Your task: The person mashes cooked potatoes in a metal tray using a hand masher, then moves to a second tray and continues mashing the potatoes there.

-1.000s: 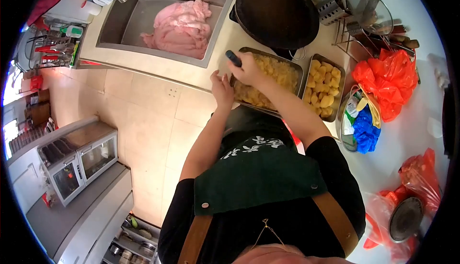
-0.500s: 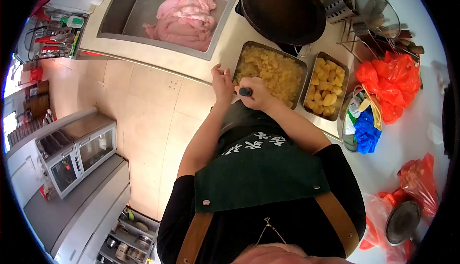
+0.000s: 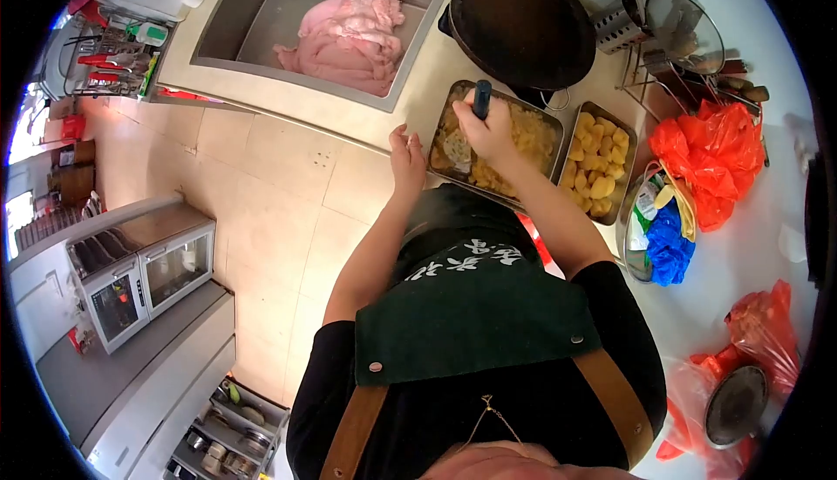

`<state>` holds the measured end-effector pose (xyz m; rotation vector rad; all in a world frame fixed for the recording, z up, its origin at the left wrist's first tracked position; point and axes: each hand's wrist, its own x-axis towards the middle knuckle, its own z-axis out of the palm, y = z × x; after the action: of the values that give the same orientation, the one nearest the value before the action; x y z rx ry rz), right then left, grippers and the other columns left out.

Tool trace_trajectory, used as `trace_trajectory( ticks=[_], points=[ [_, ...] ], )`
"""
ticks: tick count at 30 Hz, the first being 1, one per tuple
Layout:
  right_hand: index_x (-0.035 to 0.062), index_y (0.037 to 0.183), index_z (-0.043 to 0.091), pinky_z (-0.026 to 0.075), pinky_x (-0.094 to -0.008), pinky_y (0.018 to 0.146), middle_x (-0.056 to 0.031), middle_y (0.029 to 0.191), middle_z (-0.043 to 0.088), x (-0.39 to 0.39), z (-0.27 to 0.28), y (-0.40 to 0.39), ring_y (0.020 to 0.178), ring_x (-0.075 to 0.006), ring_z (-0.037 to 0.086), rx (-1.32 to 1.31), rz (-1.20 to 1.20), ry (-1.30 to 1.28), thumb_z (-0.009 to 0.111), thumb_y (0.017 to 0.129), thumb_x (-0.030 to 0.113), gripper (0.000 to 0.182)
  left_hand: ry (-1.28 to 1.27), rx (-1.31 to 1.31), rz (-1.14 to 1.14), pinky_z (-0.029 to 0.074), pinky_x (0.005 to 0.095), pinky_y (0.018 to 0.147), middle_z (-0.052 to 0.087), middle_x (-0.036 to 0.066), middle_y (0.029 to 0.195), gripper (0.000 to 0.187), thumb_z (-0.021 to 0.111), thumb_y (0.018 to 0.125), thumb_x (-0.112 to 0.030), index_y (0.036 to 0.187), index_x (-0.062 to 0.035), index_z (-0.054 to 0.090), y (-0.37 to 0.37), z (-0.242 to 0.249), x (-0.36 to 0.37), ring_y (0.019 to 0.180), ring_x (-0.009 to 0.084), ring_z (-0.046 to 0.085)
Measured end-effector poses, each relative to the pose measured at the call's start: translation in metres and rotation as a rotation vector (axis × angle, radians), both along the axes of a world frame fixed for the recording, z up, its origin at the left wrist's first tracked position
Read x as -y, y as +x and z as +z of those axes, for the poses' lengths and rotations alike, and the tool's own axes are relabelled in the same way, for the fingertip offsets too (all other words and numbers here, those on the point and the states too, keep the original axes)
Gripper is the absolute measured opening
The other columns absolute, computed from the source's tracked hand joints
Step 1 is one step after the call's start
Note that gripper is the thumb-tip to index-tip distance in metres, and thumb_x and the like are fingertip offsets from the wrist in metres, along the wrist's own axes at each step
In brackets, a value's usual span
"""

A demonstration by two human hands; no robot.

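Observation:
My right hand is wrapped round the dark handle of a masher above a metal tray. Its pale, perforated head appears low in the tray's left part. Crushed yellow potato covers much of the tray. My left hand is beside the tray's left edge, over the counter's front edge, with loosely bent fingers apart and nothing in them. To the right, a second metal tray holds peeled yellow potato pieces.
Behind the trays stands a large black pan. Pink raw meat lies in the sink at left. On the right are a red plastic bag, a bowl with a blue bag, and a utensil rack.
My right hand has moved away from my body and rightward with the masher, whose handle now points up and away. My left hand has shifted slightly toward me, apart from the right.

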<state>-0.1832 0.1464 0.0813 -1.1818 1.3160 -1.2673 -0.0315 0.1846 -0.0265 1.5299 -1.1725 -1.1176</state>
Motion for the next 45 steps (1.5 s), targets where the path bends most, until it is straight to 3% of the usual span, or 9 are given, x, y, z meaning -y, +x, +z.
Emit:
trace_trajectory(
  ticks=[4, 8, 9, 20, 24, 29, 35, 38, 45],
  points=[
    [0.0008, 0.068, 0.048, 0.034, -0.0272, 0.049, 0.0001, 0.057, 0.045, -0.013, 0.006, 0.025, 0.054, -0.0073, 0.040, 0.103, 0.057, 0.064, 0.058, 0.083, 0.012, 0.021, -0.050, -0.031, 0.035, 0.044, 0.0305, 0.063, 0.052, 0.009, 0.080, 0.030, 0.048, 0.094, -0.016, 0.119, -0.0004, 0.041, -0.006, -0.013, -0.001, 0.070, 0.0184, 0.053],
    [-0.0005, 0.071, 0.051, 0.035, -0.0291, 0.047, -0.0037, 0.054, 0.046, -0.011, -0.003, 0.030, 0.050, -0.0109, 0.042, -0.126, 0.162, -0.155, 0.056, 0.084, 0.010, 0.018, -0.042, -0.076, 0.031, 0.044, 0.0309, 0.063, 0.052, 0.009, 0.079, 0.031, 0.048, 0.094, -0.017, 0.120, -0.0005, 0.042, -0.005, -0.010, -0.003, 0.069, 0.0192, 0.053],
    [0.0016, 0.067, 0.045, 0.030, -0.0292, 0.046, -0.0046, 0.052, 0.036, -0.009, -0.001, 0.032, 0.048, -0.0130, 0.036, -0.096, 0.149, -0.176, 0.059, 0.080, 0.006, 0.019, -0.045, -0.043, 0.034, 0.044, 0.0311, 0.063, 0.051, 0.008, 0.079, 0.031, 0.049, 0.094, -0.017, 0.119, -0.0006, 0.042, -0.006, -0.006, -0.002, 0.069, 0.0195, 0.053],
    [0.0016, 0.066, 0.048, 0.032, -0.0285, 0.048, -0.0001, 0.053, 0.041, 0.007, -0.019, -0.001, 0.051, -0.0091, 0.039, -0.085, 0.364, 0.065, 0.060, 0.080, 0.015, 0.023, 0.042, 0.168, 0.055, 0.044, 0.0335, 0.063, 0.050, 0.010, 0.078, 0.033, 0.051, 0.093, -0.017, 0.119, -0.0003, 0.042, -0.004, 0.021, 0.004, 0.069, 0.0229, 0.053],
    [0.0029, 0.062, 0.045, 0.030, -0.0298, 0.047, 0.0002, 0.052, 0.041, 0.012, 0.005, 0.003, 0.050, -0.0090, 0.038, 0.037, 0.291, 0.034, 0.061, 0.078, 0.014, 0.025, -0.002, 0.210, 0.074, 0.044, 0.0337, 0.063, 0.051, 0.010, 0.079, 0.033, 0.051, 0.093, -0.018, 0.119, 0.0000, 0.042, -0.007, 0.011, 0.002, 0.071, 0.0225, 0.053],
    [0.0022, 0.063, 0.045, 0.031, -0.0317, 0.047, -0.0014, 0.052, 0.040, 0.022, -0.009, 0.011, 0.049, -0.0117, 0.038, -0.234, 0.187, -0.189, 0.060, 0.079, 0.013, 0.024, -0.031, 0.215, 0.064, 0.043, 0.0347, 0.062, 0.052, 0.011, 0.076, 0.032, 0.051, 0.093, -0.018, 0.119, -0.0001, 0.042, -0.016, 0.009, 0.004, 0.068, 0.0236, 0.053],
    [0.0050, 0.064, 0.044, 0.032, -0.0284, 0.046, 0.0006, 0.053, 0.043, 0.010, -0.026, -0.008, 0.050, -0.0087, 0.040, 0.050, 0.083, 0.020, 0.057, 0.082, 0.007, 0.022, -0.058, 0.256, 0.080, 0.043, 0.0390, 0.059, 0.052, 0.012, 0.071, 0.033, 0.055, 0.090, -0.016, 0.117, -0.0004, 0.043, -0.017, 0.013, 0.010, 0.063, 0.0288, 0.053],
    [0.0075, 0.066, 0.042, 0.028, -0.0254, 0.043, 0.0024, 0.054, 0.043, -0.011, 0.014, -0.027, 0.045, -0.0078, 0.039, 0.179, 0.077, 0.072, 0.055, 0.085, 0.003, 0.023, -0.104, 0.245, 0.086, 0.042, 0.0404, 0.057, 0.052, 0.011, 0.068, 0.034, 0.057, 0.089, -0.016, 0.116, -0.0010, 0.044, -0.019, 0.012, 0.011, 0.060, 0.0305, 0.053],
    [0.0054, 0.066, 0.041, 0.029, -0.0292, 0.045, -0.0053, 0.055, 0.040, -0.045, -0.014, -0.025, 0.048, -0.0126, 0.039, -0.202, 0.075, -0.177, 0.057, 0.083, 0.003, 0.024, -0.086, 0.302, 0.053, 0.042, 0.0397, 0.056, 0.052, 0.012, 0.068, 0.033, 0.057, 0.088, -0.014, 0.116, -0.0025, 0.045, -0.023, 0.010, 0.012, 0.060, 0.0303, 0.053]
  ],
)
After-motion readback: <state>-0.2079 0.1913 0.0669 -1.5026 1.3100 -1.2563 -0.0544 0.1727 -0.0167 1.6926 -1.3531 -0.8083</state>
